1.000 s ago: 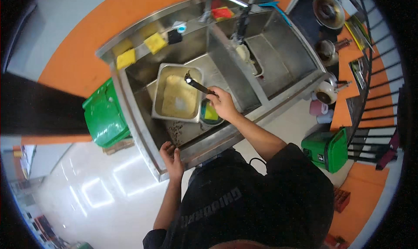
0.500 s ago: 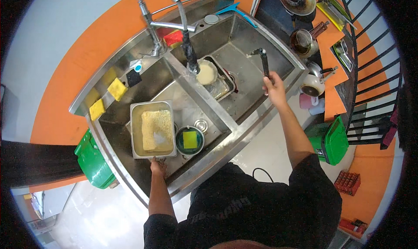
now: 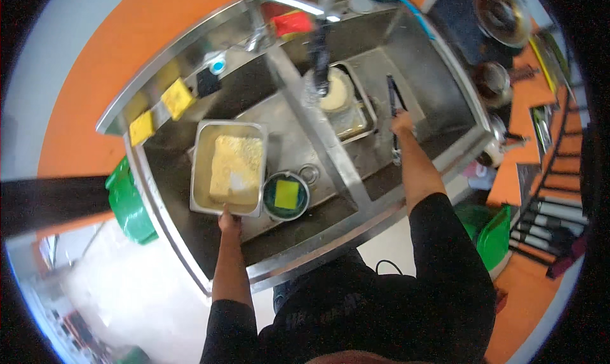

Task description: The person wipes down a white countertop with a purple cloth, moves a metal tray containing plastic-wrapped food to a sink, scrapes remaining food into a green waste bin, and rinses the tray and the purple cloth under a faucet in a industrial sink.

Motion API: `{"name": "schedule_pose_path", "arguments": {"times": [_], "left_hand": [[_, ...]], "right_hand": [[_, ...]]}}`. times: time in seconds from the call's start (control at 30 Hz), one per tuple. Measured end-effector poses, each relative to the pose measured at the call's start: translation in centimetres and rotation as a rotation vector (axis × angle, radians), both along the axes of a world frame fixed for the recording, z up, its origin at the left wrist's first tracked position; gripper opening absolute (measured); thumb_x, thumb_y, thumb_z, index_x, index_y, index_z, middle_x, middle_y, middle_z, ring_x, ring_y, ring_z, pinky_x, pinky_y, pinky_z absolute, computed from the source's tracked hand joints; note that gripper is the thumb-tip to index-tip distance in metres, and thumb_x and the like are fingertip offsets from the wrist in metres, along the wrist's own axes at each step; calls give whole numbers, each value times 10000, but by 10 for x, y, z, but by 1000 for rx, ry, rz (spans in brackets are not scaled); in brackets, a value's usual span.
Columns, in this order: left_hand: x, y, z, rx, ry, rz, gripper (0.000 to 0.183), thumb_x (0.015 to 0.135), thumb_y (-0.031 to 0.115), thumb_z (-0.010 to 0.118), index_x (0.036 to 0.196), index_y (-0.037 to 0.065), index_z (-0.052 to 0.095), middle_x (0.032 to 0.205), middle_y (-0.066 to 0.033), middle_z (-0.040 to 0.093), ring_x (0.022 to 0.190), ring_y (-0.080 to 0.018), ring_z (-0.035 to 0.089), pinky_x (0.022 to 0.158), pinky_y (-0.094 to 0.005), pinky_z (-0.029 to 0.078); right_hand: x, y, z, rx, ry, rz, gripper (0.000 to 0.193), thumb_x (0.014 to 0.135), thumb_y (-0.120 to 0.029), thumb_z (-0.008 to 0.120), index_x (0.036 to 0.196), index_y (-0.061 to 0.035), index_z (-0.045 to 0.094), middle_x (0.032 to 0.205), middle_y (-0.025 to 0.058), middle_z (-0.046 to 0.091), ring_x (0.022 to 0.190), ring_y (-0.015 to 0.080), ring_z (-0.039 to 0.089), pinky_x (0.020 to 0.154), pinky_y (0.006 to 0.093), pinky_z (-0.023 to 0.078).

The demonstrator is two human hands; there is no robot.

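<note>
At the near rim of a rectangular steel pan (image 3: 196,167), my left hand (image 3: 229,220) is closed on the edge. Inside the pan lies a pale yellow, crumbly block (image 3: 232,164) with a whitish patch. My right hand (image 3: 402,121), above the right basin, grips a long black tool (image 3: 391,92) with a shiny lower end; blur hides its exact kind. Right of the pan sits a round pot (image 3: 304,203) with dark greenish liquid and a yellow-green sponge (image 3: 286,194). A cream-coloured round container (image 3: 340,92) stands in a steel tray (image 3: 372,118), partly behind the black spray hose (image 3: 319,59).
A steel divider (image 3: 327,141) separates the basins. Yellow sponges (image 3: 177,99), a black pad (image 3: 207,83) and a red sponge (image 3: 292,24) lie along the back ledge, with a blue squeegee (image 3: 416,14) farther right. Pans (image 3: 502,14) stand at right; a green bin (image 3: 132,205) is at left.
The view has shifted. My right hand has lowered within the basin, and the black tool has turned, its shiny end now below the hand. My left hand remains at the pan's rim.
</note>
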State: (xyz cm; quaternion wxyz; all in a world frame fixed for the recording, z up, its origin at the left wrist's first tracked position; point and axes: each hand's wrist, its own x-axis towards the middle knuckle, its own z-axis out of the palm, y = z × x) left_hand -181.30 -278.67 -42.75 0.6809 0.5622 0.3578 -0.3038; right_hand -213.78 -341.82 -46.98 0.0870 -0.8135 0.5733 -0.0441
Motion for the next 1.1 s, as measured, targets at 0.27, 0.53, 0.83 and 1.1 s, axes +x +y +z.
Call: {"name": "schedule_pose_path", "arguments": {"times": [0.27, 0.53, 0.83, 1.1], "left_hand": [[3, -10, 69, 302, -402, 23, 281, 863, 7, 582, 1141, -26, 568, 1041, -113, 633, 864, -203, 622, 788, -341, 498], [-25, -9, 210, 264, -974, -169, 238, 837, -60, 489, 1036, -70, 620, 903, -44, 656, 760, -99, 591, 676, -236, 463], [-37, 87, 310, 242, -1127, 75, 167, 845, -28, 500, 941, -59, 633, 823, -6, 632, 700, -56, 533, 627, -214, 410], [-72, 260, 363, 205, -1196, 104, 165, 836, -31, 503, 932, -49, 636, 797, -4, 637, 699, -61, 550, 631, -219, 428]], "right_hand": [[59, 51, -35, 978, -885, -765, 545, 850, -104, 635, 1372, -84, 479, 1060, 163, 658, 907, 280, 665, 763, 420, 554], [65, 69, 49, 789, -862, -560, 654, 887, -125, 582, 1465, -115, 277, 1223, 140, 560, 875, 270, 633, 682, 382, 550], [110, 254, 243, 313, -1270, 37, 427, 949, -102, 545, 1357, -104, 419, 1092, 56, 562, 871, 142, 575, 690, 285, 479], [208, 512, 350, 604, -1093, 586, 467, 978, -273, 568, 1387, -88, 440, 1307, 114, 504, 1047, 196, 545, 902, 334, 460]]}}
